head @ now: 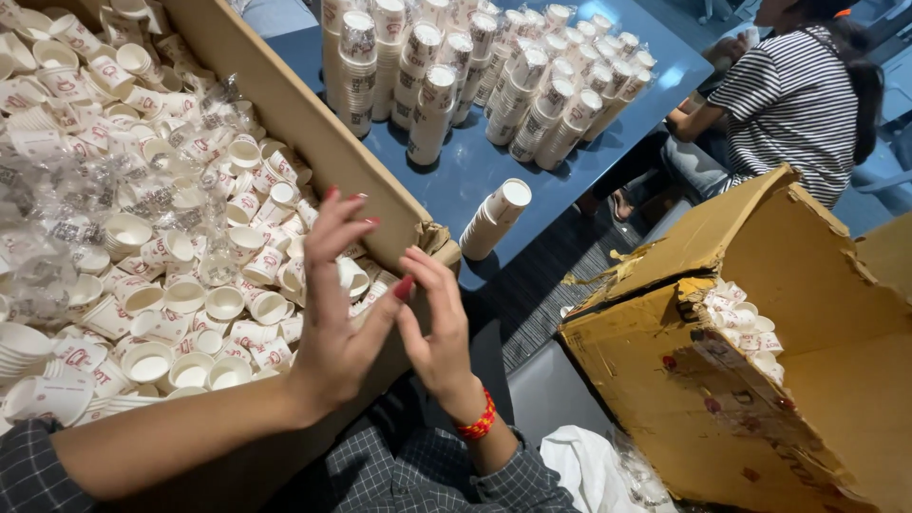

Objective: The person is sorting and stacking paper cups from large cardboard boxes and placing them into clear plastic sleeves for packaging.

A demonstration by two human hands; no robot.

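1. Left hand (334,313) raised over the near corner of the box (313,142), fingers spread and slightly curled, pinching nothing visible.
2. Right hand (435,328) held just beside the left, fingers straight and close together, thumb touching the left palm; red band at the wrist; nothing seen in its grip.
3. Loose cups (190,313), small, white with red marks, heaped in the long brown cardboard box, mixed with crumpled clear wrap (66,218).
4. One cup (353,277) lying right behind the left fingers; could not tell whether touched.
5. Short stack (494,220) lying on its side at the edge of the blue table (456,180), well apart from the hands.
6. Tall stacks (484,76) standing crowded farther back on the table, white with pale print too small to read.
7. Torn carton (722,361) at right, brown, flaps ripped, red specks on its front, a few cups (741,323) inside; lower side cut off by the frame.
8. Person in a striped top (788,95) seated beyond the table, hands hard to make out.
9. White cloth (589,465) at the bottom, partly cut off.
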